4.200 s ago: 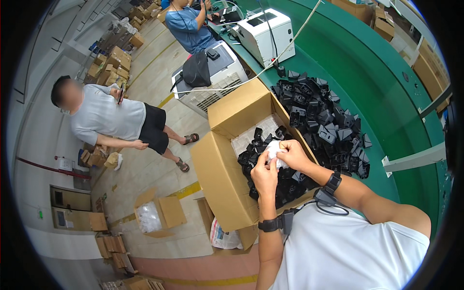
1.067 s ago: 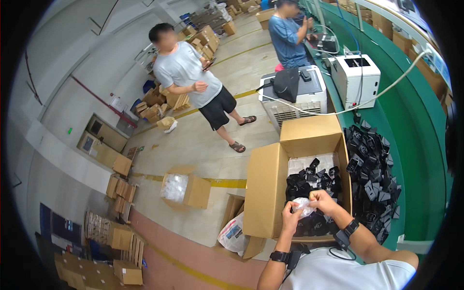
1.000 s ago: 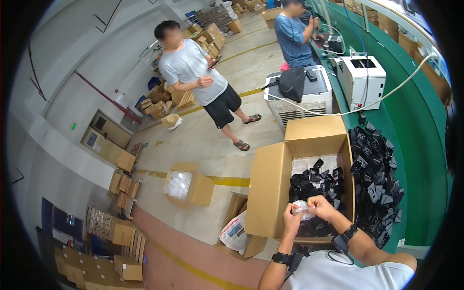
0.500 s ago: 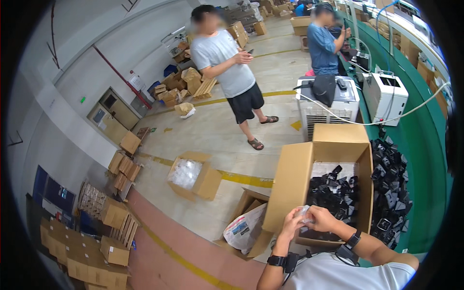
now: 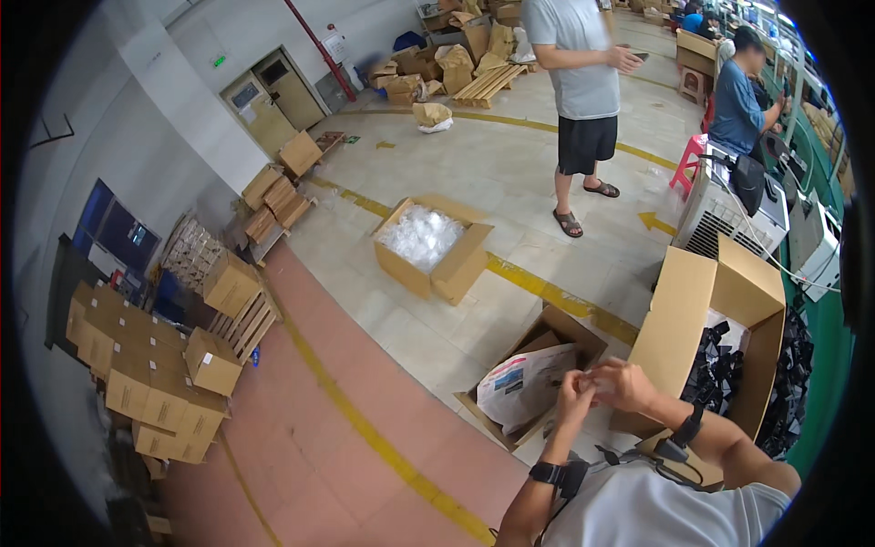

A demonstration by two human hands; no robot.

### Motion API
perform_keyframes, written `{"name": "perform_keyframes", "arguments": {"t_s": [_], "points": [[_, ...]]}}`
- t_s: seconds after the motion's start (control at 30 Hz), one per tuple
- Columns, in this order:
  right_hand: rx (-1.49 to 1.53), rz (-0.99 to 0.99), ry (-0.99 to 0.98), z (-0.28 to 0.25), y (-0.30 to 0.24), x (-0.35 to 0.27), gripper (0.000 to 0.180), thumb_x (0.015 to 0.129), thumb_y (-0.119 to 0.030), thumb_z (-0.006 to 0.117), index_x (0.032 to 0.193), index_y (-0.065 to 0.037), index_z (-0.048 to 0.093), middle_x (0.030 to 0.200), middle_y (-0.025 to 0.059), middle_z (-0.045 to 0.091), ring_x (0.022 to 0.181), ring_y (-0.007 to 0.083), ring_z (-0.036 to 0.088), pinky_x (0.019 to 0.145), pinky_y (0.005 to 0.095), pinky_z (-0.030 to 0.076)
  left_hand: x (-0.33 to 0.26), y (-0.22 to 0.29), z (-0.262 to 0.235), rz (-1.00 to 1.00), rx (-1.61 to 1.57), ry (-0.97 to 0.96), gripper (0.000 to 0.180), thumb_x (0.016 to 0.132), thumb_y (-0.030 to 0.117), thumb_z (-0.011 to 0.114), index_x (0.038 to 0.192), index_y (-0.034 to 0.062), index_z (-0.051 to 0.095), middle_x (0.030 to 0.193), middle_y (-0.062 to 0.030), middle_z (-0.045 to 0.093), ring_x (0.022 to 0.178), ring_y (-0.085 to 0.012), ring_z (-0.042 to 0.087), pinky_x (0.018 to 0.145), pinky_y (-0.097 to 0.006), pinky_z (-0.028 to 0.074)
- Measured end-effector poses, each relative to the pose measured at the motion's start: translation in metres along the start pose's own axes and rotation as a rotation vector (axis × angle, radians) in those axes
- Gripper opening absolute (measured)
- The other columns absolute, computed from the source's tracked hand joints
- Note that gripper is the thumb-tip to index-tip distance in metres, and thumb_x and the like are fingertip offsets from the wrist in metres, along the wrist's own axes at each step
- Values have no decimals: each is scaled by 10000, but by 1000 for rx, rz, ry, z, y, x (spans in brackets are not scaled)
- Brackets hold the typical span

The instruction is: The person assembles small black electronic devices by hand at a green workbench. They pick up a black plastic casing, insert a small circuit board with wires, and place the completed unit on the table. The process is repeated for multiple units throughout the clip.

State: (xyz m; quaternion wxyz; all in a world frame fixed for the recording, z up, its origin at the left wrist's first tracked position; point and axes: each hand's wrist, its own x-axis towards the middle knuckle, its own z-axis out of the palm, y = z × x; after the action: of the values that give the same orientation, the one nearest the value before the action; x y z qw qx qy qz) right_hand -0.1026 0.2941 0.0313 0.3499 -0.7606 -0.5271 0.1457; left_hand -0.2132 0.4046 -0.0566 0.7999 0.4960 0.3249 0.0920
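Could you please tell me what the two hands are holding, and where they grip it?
Both the left hand and right hand pinch something small and pale between their fingers; what it is cannot be told.

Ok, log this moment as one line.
left hand: pinching small pale item | right hand: on same item | below hands: open floor box with printed sheet | right: carton of black parts

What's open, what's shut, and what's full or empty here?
Tall brown cardboard box: flaps open, holds small black parts.
Floor cardboard box: open, filled with clear plastic bags.
Low cardboard box: open, printed paper inside.
Left hand: pinching a small item, too small to tell.
Right hand: pinching the same item.
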Motion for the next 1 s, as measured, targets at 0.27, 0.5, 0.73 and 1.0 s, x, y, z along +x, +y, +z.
{"name": "perform_keyframes", "arguments": {"t_s": [0.27, 0.5, 0.73, 1.0], "points": [[-231, -600, 670, -140, -168, 177, 422, 752, -158, 789, 1118, -1, 647, 1142, 156, 685, 1021, 297, 686, 854, 403, 548, -145, 240, -57, 533, -345, -317, 670, 987, 471, 398, 1467, 3, 371, 1557, -240, 307, 1416, -431, 343, 1133, -492, 300], [-2, -678, 1186, -103, -180, 327, 558, 800, -291, 783, 1270, -68, 582, 1169, 192, 647, 916, 275, 678, 837, 365, 554, -251, 265, -38, 898, -532, -957, 1359, 753, 935, 328, 1374, -273, 273, 1410, -511, 267, 1399, -598, 213, 1092, -702, 196], [-191, -109, -64, 147, -6, 289, 1061, 768, -355, 764, 1580, -175, 105, 1592, 274, 135, 1233, 456, 535, 992, 492, 488, -252, 253, -22, 1007, -677, -870, 1452, 685, 989, 295, 1374, -288, 259, 1409, -533, 220, 1413, -598, 156, 1117, -673, 162], [111, 340, -516, 124, 48, 36, 699, 818, -348, 743, 1377, -26, 474, 1390, 234, 471, 1179, 338, 587, 955, 399, 519, -232, 260, 8, 1034, -906, -917, 1342, 739, 915, 291, 1407, -248, 240, 1462, -463, 218, 1426, -522, 206, 1130, -603, 216]]}}
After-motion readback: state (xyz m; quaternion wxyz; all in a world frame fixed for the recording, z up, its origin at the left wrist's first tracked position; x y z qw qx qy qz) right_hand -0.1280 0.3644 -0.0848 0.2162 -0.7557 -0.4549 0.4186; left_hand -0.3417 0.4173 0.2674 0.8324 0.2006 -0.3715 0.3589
